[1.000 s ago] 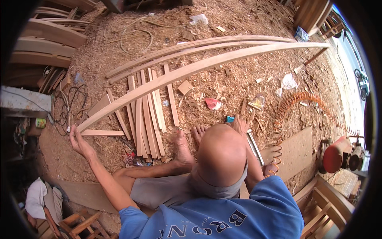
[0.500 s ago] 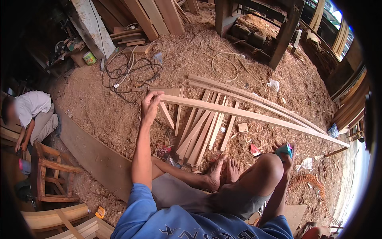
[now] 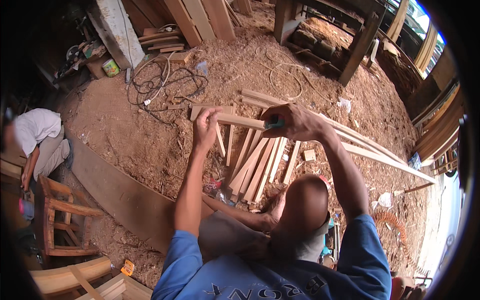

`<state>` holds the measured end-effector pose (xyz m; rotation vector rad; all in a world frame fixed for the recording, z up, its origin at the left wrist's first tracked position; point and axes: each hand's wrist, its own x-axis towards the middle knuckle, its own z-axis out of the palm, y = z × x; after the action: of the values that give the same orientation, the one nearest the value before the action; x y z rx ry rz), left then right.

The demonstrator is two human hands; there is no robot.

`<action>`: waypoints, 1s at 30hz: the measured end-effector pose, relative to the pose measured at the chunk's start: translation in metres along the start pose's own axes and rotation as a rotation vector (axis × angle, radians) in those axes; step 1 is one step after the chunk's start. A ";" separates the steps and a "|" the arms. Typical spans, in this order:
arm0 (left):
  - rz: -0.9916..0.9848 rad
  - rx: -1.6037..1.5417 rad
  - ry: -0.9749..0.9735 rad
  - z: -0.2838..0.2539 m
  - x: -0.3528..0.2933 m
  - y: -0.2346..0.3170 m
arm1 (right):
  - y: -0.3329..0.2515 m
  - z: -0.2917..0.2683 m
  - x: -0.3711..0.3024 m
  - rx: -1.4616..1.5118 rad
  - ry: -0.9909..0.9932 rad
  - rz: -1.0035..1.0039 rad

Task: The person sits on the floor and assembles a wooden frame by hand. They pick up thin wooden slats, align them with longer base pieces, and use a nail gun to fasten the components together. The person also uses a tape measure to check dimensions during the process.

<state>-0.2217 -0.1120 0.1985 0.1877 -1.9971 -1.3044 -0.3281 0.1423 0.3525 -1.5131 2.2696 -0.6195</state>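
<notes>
A long, pale wooden strip (image 3: 241, 121) runs from my left hand out to the right, its far end near the pale strip of ground at the right edge. My left hand (image 3: 204, 131) pinches the near end between thumb and fingers. Partway along it, my right hand (image 3: 296, 122) is closed over the strip with a teal-green, folded-looking piece (image 3: 274, 121), whose exact kind I cannot make out. My right hand hides part of the strip. Below it, a loose pile of shorter wooden strips (image 3: 255, 170) lies on the shavings.
More long strips (image 3: 360, 135) lie behind the held one. Tangled cables (image 3: 167, 87) spread over the shavings. A wooden chair frame (image 3: 67, 220) stands at left, where a person in a pale shirt (image 3: 42, 135) bends over. An orange coiled hose (image 3: 400, 230) lies at right.
My right hand has come up from beside my right knee onto the strip, bringing the teal-green piece with it. My left hand stays at the strip's end, shifted slightly right.
</notes>
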 end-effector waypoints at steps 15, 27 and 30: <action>0.349 0.623 -0.332 0.005 0.004 0.028 | 0.229 0.194 -0.232 0.249 0.154 0.894; -0.100 -0.144 -0.172 0.001 0.006 0.019 | 0.023 0.026 0.024 0.081 0.157 -0.110; -0.157 -0.161 -0.154 -0.001 0.010 0.014 | 0.008 0.044 0.072 -0.169 0.144 -0.214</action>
<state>-0.2246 -0.1106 0.2152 0.1750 -2.0264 -1.6156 -0.3388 0.0711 0.3080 -1.8668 2.3350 -0.6260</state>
